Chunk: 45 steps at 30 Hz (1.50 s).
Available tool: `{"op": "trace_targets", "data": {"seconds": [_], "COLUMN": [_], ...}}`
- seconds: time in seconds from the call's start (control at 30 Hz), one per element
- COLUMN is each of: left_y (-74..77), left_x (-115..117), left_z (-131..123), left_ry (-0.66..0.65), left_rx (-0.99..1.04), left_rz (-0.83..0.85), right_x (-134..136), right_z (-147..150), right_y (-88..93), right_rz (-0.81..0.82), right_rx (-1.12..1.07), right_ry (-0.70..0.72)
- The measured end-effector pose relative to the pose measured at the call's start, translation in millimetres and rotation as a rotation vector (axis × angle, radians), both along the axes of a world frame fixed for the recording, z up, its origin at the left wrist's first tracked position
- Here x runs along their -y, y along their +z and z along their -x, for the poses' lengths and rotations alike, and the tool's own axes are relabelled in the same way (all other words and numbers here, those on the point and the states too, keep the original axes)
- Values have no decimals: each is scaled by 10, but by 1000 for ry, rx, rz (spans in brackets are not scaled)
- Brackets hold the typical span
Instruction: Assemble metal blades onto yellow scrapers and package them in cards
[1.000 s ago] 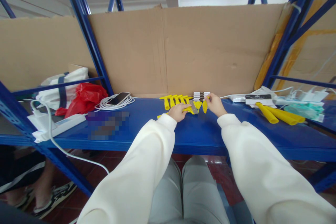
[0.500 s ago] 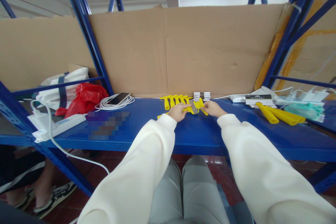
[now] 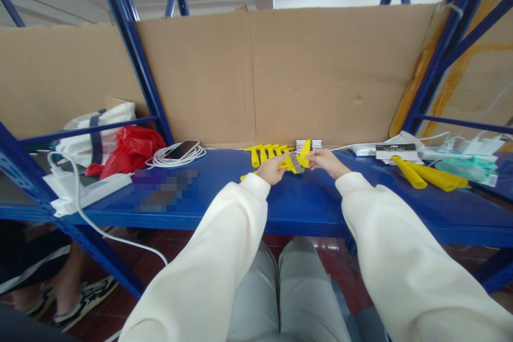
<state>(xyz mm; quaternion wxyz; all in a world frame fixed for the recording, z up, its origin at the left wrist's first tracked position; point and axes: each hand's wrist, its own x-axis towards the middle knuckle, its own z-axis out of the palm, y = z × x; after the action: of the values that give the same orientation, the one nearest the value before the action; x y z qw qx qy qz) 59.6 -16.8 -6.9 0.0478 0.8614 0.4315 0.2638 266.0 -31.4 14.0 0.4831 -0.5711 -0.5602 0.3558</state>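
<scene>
My left hand (image 3: 272,170) is closed on a yellow scraper (image 3: 295,162) with a grey metal blade, held over the middle of the shelf. Just to the right of the blade, the fingers of my right hand (image 3: 325,162) pinch a flat yellow piece (image 3: 305,153) that stands upright, close to the scraper; I cannot tell whether they touch. Behind my left hand, several yellow tools with tubular handles (image 3: 255,157) lie in a row. A stack of small black-and-white packs (image 3: 315,144) sits behind the flat piece.
On the right of the blue shelf (image 3: 224,187) lie yellow tubes (image 3: 433,175) and a black-and-white package (image 3: 396,153). A phone (image 3: 183,150) rests on a coiled white cable at left, near a red bag (image 3: 136,148) and power strip (image 3: 98,191). Cardboard (image 3: 320,75) closes the back.
My right hand has turned the flat yellow piece from leaning to upright, raising it slightly beside the blade. My left hand holds the scraper in almost the same place.
</scene>
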Motion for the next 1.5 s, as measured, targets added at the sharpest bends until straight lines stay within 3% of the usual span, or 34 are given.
{"op": "trace_targets", "data": {"seconds": [0.17, 0.3, 0.5, 1.13, 1.5], "left_y": [-1, -13, -19, 25, -10], "left_x": [-4, -8, 4, 69, 29], "left_z": [-3, -12, -21, -37, -29], "left_ry": [9, 11, -17, 54, 9], "left_rx": [15, 30, 46, -4, 29], "left_rz": [33, 48, 47, 42, 15], "right_x": [16, 15, 76, 139, 132], "right_z": [12, 57, 166, 291, 286], "right_y": [32, -13, -29, -13, -23], "right_rz": [-66, -55, -53, -71, -94], "right_rx": [-134, -64, 100, 177, 172], "right_ry": [104, 186, 122, 80, 75]}}
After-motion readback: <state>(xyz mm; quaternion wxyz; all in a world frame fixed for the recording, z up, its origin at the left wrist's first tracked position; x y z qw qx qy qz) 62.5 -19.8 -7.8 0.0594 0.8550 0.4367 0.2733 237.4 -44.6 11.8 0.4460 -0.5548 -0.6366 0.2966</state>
